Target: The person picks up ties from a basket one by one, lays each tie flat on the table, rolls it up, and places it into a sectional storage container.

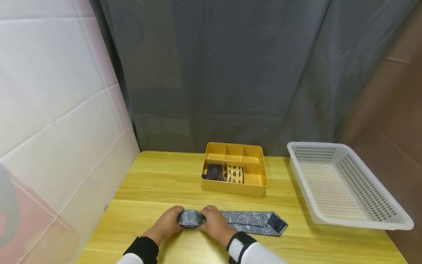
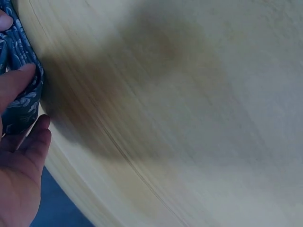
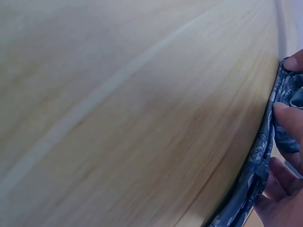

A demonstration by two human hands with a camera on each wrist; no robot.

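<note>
rolled tie (image 1: 192, 217) (near table edge (image 1: 99, 234))

At the left edge of the frame, the left hand (image 2: 16, 161) holds a blue patterned tie (image 2: 21, 90) (only a part shows); the wooden table (image 2: 189, 118) fills the rest.

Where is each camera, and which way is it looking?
Head: worn on the head, looking forward and down at the table, yellow box, white basket; both hands roll a tie.
Left wrist: looks across tabletop; left fingers on tie.
Right wrist: likewise; right fingers.
All views share the tie.
</note>
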